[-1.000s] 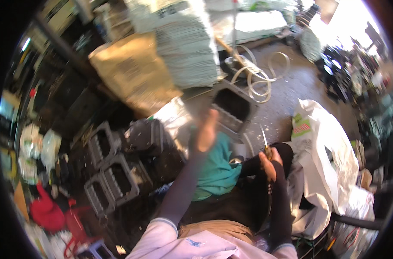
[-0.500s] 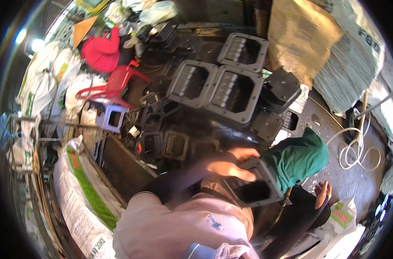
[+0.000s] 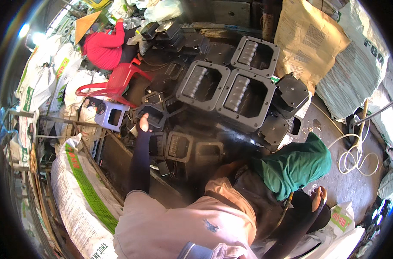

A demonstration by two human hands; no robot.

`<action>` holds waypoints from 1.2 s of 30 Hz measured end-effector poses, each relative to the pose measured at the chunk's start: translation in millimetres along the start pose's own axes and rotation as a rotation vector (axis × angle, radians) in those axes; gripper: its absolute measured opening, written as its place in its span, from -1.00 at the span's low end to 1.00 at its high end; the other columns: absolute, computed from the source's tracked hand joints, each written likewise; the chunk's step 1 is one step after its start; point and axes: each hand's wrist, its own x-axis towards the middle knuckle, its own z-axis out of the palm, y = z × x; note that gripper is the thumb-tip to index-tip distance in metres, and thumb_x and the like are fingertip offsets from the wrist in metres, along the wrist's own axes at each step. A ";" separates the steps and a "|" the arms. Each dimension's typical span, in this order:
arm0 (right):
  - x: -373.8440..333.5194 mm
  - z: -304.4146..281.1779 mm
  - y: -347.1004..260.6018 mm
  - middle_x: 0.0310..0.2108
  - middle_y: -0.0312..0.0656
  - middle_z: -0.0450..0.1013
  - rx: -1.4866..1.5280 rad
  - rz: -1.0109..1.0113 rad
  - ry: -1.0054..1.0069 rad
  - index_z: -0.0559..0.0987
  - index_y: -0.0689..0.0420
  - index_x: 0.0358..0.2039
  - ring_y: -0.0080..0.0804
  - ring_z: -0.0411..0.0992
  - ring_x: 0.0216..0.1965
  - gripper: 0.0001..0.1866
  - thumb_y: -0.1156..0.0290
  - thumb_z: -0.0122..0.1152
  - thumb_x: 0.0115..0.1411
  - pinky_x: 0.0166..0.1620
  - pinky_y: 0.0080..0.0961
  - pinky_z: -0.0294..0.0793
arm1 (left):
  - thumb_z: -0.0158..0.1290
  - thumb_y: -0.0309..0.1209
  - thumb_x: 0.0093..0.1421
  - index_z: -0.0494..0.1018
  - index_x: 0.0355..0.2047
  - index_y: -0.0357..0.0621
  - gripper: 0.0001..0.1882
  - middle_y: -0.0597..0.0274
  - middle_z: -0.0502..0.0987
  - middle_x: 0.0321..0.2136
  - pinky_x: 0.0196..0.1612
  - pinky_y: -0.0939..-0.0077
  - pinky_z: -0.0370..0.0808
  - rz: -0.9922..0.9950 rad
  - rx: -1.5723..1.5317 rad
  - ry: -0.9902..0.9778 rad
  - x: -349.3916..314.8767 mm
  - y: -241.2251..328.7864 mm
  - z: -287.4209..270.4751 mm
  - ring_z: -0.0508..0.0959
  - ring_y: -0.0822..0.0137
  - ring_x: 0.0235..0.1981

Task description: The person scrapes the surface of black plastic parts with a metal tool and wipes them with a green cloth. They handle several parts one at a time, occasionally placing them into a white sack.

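Note:
My left hand point(image 3: 145, 124), at the end of a dark sleeve, reaches out to the left. Its fingers close on the near edge of a black box-shaped housing point(image 3: 155, 113) with an open top, among similar smaller pieces. Low on the right, my right hand point(image 3: 319, 197) is held palm up with its fingers partly apart and nothing visible in it. Beside it, a green cloth point(image 3: 297, 166) covers a bulky shape. Ahead stand large black housings point(image 3: 244, 97) with rounded openings and grey ribbed inserts.
A red plastic chair point(image 3: 114, 82) and a lilac stool point(image 3: 111, 115) stand to the left, near a person in red point(image 3: 102, 49). White sacks point(image 3: 82, 198) line the left side. On the right are a brown paper sack point(image 3: 308, 41) and a coiled pale hose point(image 3: 356, 157).
My left hand has swung from my lap out to the left. The black housing it held over my lap is gone from there. My right hand has barely moved.

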 end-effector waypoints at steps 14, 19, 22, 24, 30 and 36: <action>-30.4 16.4 -40.6 -0.36 -0.18 0.51 -0.158 0.059 -0.005 0.49 0.23 -0.01 -0.48 0.45 -0.41 -0.68 0.32 0.18 0.31 -0.32 -0.53 0.48 | 0.48 -0.13 -0.28 0.29 -0.03 -0.13 -0.16 0.00 0.50 -0.21 -0.06 0.04 0.42 0.625 1.812 0.146 -5.0 -30.5 25.4 0.50 -0.03 -0.08; -35.8 24.2 -42.2 -0.38 -0.14 0.55 -0.360 -0.041 0.047 0.52 0.25 -0.04 -0.48 0.45 -0.43 -0.69 0.35 0.20 0.28 -0.33 -0.49 0.48 | 0.25 -0.04 0.07 0.40 -0.04 -0.25 -0.39 -0.19 0.53 -0.23 -0.08 -0.04 0.41 0.809 1.543 0.077 -91.7 -1.4 67.9 0.52 -0.23 -0.16; -40.5 38.1 -44.9 -0.31 -0.11 0.55 -0.099 0.241 -0.072 0.48 0.26 0.04 -0.47 0.47 -0.34 -0.61 0.33 0.21 0.27 -0.24 -0.49 0.48 | 0.16 -0.34 0.15 0.50 -0.41 -0.15 -0.85 0.10 0.54 -0.53 -0.43 0.23 0.47 0.920 1.153 -0.421 -203.5 5.6 125.4 0.54 0.09 -0.52; -49.6 49.4 -51.0 -0.24 -0.04 0.55 -0.092 0.220 -0.119 0.46 0.22 0.08 -0.35 0.50 -0.25 -0.57 0.27 0.21 0.26 -0.18 -0.40 0.50 | 0.18 -0.55 0.06 0.53 -0.44 -0.12 -0.93 0.12 0.52 -0.60 -0.45 0.40 0.51 1.063 0.887 -0.971 -287.3 6.3 164.0 0.55 0.19 -0.59; -64.6 70.8 -76.2 -0.05 0.10 0.53 -0.357 0.462 -0.501 0.43 0.22 0.12 -0.15 0.52 0.00 -0.45 0.22 0.25 0.18 0.00 -0.31 0.51 | 0.00 -0.53 0.34 0.47 -0.11 -0.26 -0.85 0.21 0.56 -0.44 -0.35 0.53 0.53 0.388 0.077 -1.189 -442.9 -56.3 361.8 0.56 0.46 -0.42; -58.8 99.3 -30.9 -0.06 0.07 0.54 -0.502 0.531 -0.444 0.45 0.16 0.10 -0.10 0.53 -0.02 -0.44 0.15 0.27 0.14 -0.02 -0.30 0.52 | 0.08 -0.32 0.24 0.41 -0.02 -0.19 -0.66 0.13 0.49 -0.35 -0.22 0.42 0.48 0.089 0.750 -1.136 -414.6 -200.3 602.0 0.50 0.31 -0.34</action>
